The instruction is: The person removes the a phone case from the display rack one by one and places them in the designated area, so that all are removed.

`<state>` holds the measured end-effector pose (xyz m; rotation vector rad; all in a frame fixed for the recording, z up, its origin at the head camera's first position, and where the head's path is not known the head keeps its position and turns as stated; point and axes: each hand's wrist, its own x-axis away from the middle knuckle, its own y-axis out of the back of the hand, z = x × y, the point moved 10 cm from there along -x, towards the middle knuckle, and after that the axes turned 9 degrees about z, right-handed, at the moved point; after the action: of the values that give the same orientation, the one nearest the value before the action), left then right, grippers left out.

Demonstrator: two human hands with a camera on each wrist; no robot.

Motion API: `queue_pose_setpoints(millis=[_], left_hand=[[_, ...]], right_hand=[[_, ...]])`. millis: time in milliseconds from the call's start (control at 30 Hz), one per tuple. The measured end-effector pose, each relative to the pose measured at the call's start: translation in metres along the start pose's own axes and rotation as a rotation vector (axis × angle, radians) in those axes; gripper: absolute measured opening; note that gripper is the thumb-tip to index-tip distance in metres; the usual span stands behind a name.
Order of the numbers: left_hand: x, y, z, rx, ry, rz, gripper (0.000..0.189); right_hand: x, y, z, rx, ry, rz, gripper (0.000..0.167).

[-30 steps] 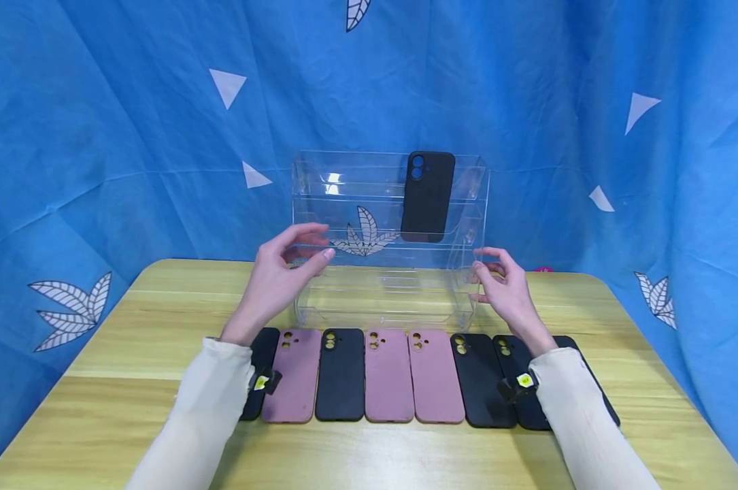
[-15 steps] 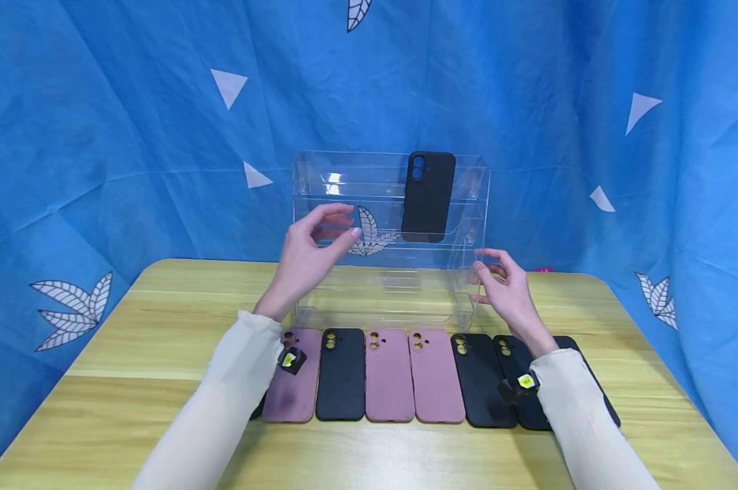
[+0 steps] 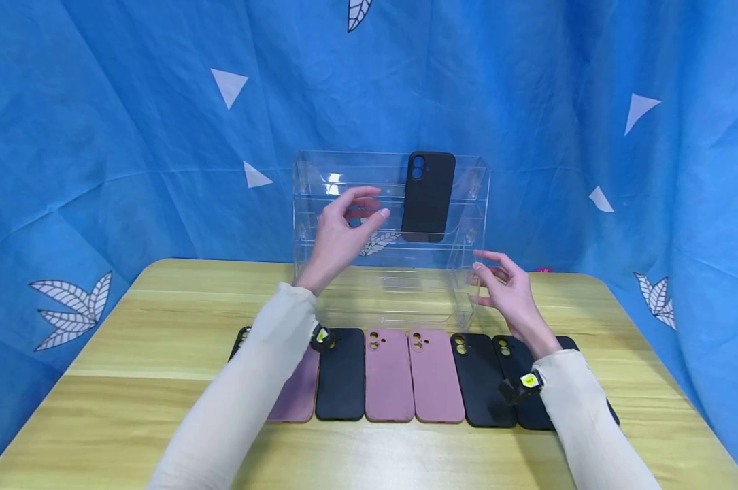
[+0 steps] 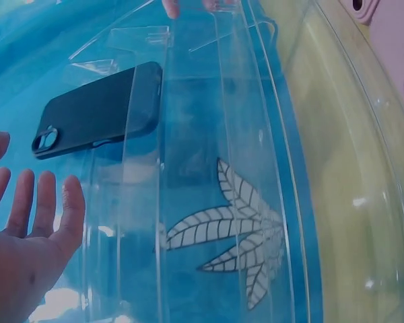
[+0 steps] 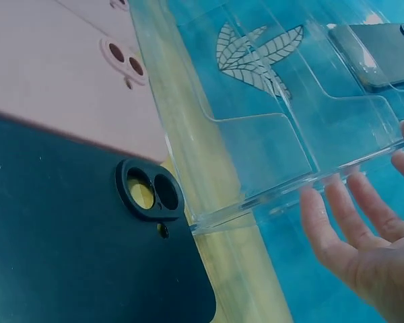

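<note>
A clear plastic tiered display rack (image 3: 399, 320) stands on the table. One black phone case (image 3: 428, 197) leans upright in its upper tier, toward the right. My left hand (image 3: 344, 228) hovers in front of the rack, left of that case, its fingers loosely bent and holding nothing. The left wrist view shows those fingers (image 4: 71, 208) apart from the black case (image 4: 97, 114). At the rack's right side, my right hand (image 3: 506, 286) rests its fingertips against the clear side wall. In the right wrist view, its fairly straight fingers (image 5: 370, 208) meet the wall's edge.
A row of phone cases lies flat before the rack, pink ones (image 3: 389, 381) and black ones (image 3: 340, 381) mixed. My left sleeve (image 3: 252, 381) covers part of the row's left end, my right sleeve its right end. A blue patterned cloth (image 3: 160, 136) hangs behind the wooden table (image 3: 130, 367).
My left hand has moved right and upward across the rack's front, nearer to the upright black phone case. My right hand has stayed at the rack's right side.
</note>
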<state>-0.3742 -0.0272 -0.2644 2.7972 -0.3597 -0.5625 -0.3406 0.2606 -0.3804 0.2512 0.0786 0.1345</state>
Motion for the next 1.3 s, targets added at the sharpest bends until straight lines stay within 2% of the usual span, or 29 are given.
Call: queue_pose_setpoints(millis=[367, 733, 1300], left_hand=[[-0.024, -0.015, 0.007, -0.005, -0.014, -0.029, 0.038], [-0.042, -0.029, 0.012, -0.011, 0.027, -0.026, 0.036], [-0.042, -0.037, 0.014, -0.060, 0.059, -0.129, 0.031]], right_hand=[[0.000, 0.000, -0.003, -0.033, -0.044, 0.024, 0.060], [0.001, 0.000, -0.001, -0.023, -0.055, 0.016, 0.056], [0.006, 0.000, -0.001, -0.012, -0.052, 0.008, 0.057]])
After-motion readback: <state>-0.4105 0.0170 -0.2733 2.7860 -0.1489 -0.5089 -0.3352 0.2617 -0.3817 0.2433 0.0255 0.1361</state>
